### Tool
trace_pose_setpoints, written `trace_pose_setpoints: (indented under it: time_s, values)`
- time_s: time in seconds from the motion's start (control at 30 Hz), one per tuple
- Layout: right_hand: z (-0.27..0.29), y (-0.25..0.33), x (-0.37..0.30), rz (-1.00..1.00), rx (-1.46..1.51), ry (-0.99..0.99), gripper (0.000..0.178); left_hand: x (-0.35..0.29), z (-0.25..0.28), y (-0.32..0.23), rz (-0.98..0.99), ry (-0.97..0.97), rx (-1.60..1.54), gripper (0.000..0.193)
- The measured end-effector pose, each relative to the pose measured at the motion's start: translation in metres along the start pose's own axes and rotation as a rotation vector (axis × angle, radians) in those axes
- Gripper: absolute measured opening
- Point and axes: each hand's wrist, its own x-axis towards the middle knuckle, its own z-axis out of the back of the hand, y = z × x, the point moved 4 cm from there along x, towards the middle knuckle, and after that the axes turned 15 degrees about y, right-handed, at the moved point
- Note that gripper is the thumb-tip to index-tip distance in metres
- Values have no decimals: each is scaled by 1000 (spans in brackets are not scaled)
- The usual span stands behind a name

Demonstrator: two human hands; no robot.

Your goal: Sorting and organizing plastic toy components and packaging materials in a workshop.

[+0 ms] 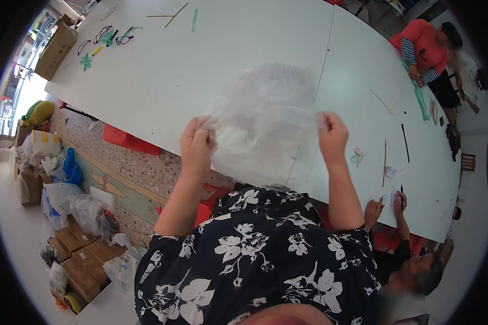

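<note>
A large clear plastic bag (265,124) is spread between my two hands, above the near edge of the white table. My left hand (198,142) pinches its left side, fingers closed on the film. On the other side my right hand (332,135) grips the bag's right edge in a closed fist. The bag looks puffed and crinkled, and the table shows through it. Whether anything lies inside it I cannot tell.
Eyeglasses (123,40), a yellow marker (96,51) and green strips lie at the table's far left. Thin sticks (385,162) lie to the right. A person's hands (398,201) work at the near right; another person in red (425,46) stands far right. Cardboard boxes (81,271) fill the left floor.
</note>
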Motion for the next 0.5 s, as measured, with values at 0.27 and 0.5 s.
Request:
trace_pose_setpoints:
  time_s: [0.27, 0.5]
  values:
    - [121, 113, 60, 191, -5, -481, 12, 6, -34, -119, -127, 203, 273, 27]
    - [100, 217, -16, 380, 48, -83, 32, 11, -54, -131, -135, 326, -32, 45]
